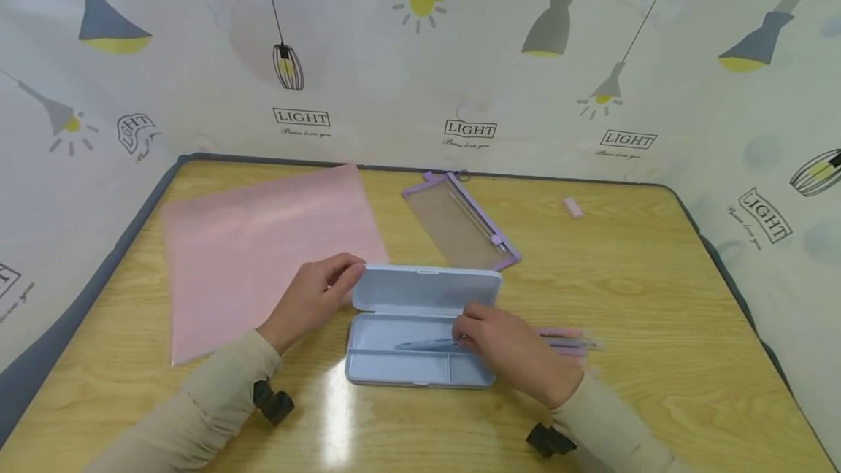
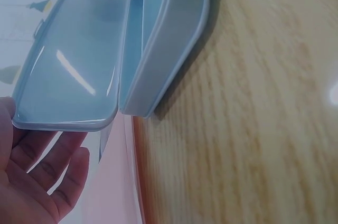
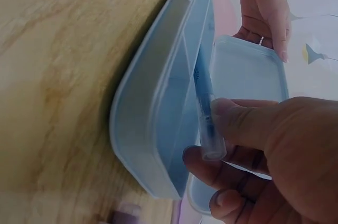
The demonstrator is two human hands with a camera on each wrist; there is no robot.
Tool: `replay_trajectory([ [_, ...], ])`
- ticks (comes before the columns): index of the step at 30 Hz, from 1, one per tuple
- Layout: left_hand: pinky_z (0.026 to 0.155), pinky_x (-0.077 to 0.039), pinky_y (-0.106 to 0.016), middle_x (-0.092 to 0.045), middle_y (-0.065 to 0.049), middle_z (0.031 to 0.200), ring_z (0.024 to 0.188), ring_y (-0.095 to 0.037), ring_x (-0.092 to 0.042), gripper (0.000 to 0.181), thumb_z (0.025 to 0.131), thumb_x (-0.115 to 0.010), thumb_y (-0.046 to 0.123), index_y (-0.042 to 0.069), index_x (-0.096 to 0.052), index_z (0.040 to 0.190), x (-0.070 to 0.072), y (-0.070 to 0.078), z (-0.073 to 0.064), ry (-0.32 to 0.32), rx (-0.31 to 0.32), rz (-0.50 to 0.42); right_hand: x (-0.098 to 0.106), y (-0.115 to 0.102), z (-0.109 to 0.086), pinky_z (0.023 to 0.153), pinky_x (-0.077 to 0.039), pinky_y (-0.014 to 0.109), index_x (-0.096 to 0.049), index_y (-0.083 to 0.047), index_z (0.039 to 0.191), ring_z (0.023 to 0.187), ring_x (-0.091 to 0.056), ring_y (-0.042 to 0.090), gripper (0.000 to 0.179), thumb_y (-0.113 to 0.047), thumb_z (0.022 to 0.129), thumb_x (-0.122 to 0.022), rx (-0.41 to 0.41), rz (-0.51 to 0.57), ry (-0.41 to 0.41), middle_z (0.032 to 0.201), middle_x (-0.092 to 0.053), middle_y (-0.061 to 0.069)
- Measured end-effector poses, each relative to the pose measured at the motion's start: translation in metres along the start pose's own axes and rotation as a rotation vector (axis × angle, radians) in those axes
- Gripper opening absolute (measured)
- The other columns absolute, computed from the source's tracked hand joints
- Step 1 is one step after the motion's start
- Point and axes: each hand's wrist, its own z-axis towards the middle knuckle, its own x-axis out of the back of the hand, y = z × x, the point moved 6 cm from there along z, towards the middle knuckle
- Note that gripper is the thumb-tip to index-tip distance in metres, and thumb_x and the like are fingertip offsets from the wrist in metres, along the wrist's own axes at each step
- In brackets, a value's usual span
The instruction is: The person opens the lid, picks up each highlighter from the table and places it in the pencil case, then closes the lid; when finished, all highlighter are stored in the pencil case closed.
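Note:
A light blue pencil case [image 1: 404,368] lies open on the table, its lid [image 1: 427,290] raised at the back and its base divided into compartments. My left hand [image 1: 315,298] holds the lid by its left end, thumb at the edge and fingers behind it, as the left wrist view shows. Between thumb and fingers, my right hand [image 1: 509,349] pinches a blue pen [image 3: 203,78] near its clear-capped end. The pen lies lengthwise in the long rear compartment, its other end pointing left. My right hand hides the right part of the base.
Several pink and purple pens [image 1: 573,346] lie right of the case, partly behind my right hand. A pink sheet [image 1: 263,261] spreads at the left. Behind the case are a purple-edged zip pouch [image 1: 443,225] and, farther right, a small pink eraser [image 1: 573,207]. A printed wall covering [image 1: 388,93] surrounds the table.

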Motion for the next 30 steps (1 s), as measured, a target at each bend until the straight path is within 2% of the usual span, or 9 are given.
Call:
replay_trajectory([
  [5, 0.066, -0.048, -0.027, -0.072, 0.002, 0.094, 0.073, -0.014, -0.058, 0.028, 0.104, -0.050, 0.034, 0.015, -0.070, 0.110, -0.002, 0.000, -0.001, -0.004, -0.001, 0.000, -0.008, 0.001, 0.001, 0.065, -0.050, 0.024, -0.067, -0.016, 0.090, 0.071, -0.052, 0.005, 0.009, -0.007, 0.091, -0.069, -0.015, 0.030, -0.019, 0.085, -0.055, -0.005],
  [11, 0.065, -0.047, -0.027, -0.071, 0.003, 0.092, 0.070, -0.011, -0.055, 0.027, 0.104, -0.050, 0.032, 0.015, -0.070, 0.110, -0.004, -0.001, -0.004, 0.000, -0.011, 0.008, -0.016, -0.002, 0.002, 0.065, -0.052, 0.028, -0.068, -0.018, 0.088, 0.069, -0.057, 0.007, 0.008, -0.011, 0.092, -0.068, -0.003, -0.038, -0.033, 0.083, -0.059, -0.007],
  [16, 0.066, -0.047, -0.027, -0.071, 0.003, 0.093, 0.071, -0.010, -0.056, 0.026, 0.104, -0.051, 0.032, 0.015, -0.070, 0.110, -0.006, -0.002, -0.006, 0.003, -0.015, 0.012, -0.017, -0.007, 0.001, 0.064, -0.051, 0.029, -0.072, -0.020, 0.084, 0.067, -0.057, 0.009, 0.015, -0.006, 0.088, -0.066, 0.033, -0.105, -0.036, 0.077, -0.061, -0.007],
  [20, 0.067, -0.047, -0.027, -0.071, 0.003, 0.092, 0.071, -0.010, -0.056, 0.026, 0.104, -0.050, 0.032, 0.016, -0.070, 0.110, -0.007, -0.002, -0.006, 0.003, -0.017, 0.013, -0.014, -0.008, -0.001, 0.068, -0.053, 0.030, -0.074, -0.019, 0.088, 0.072, -0.062, 0.010, 0.017, -0.004, 0.088, -0.066, 0.028, -0.097, -0.040, 0.080, -0.065, -0.006],
  [25, 0.066, -0.048, -0.027, -0.071, 0.004, 0.092, 0.071, -0.010, -0.057, 0.027, 0.104, -0.050, 0.033, 0.017, -0.070, 0.111, -0.006, -0.002, -0.006, -0.010, -0.008, 0.010, 0.005, -0.003, -0.013, 0.078, -0.055, 0.032, -0.074, -0.013, 0.103, 0.087, -0.067, 0.012, 0.013, -0.012, 0.090, -0.071, -0.020, 0.005, -0.029, 0.096, -0.070, -0.003],
  [28, 0.066, -0.048, -0.028, -0.070, 0.004, 0.091, 0.070, -0.011, -0.057, 0.027, 0.104, -0.050, 0.034, 0.017, -0.070, 0.111, -0.003, -0.001, -0.005, -0.005, -0.010, 0.009, 0.030, 0.011, -0.026, 0.077, -0.056, 0.033, -0.073, -0.014, 0.105, 0.087, -0.068, 0.011, 0.016, -0.016, 0.089, -0.073, -0.092, 0.030, 0.029, 0.097, -0.071, -0.004],
  [30, 0.066, -0.048, -0.028, -0.070, 0.004, 0.091, 0.072, -0.012, -0.057, 0.027, 0.104, -0.049, 0.033, 0.017, -0.070, 0.110, -0.001, -0.001, -0.003, 0.003, -0.019, 0.011, 0.046, 0.028, -0.035, 0.077, -0.056, 0.035, -0.073, -0.014, 0.104, 0.088, -0.069, 0.012, 0.016, -0.016, 0.089, -0.074, -0.172, 0.030, 0.050, 0.098, -0.072, -0.004],
])
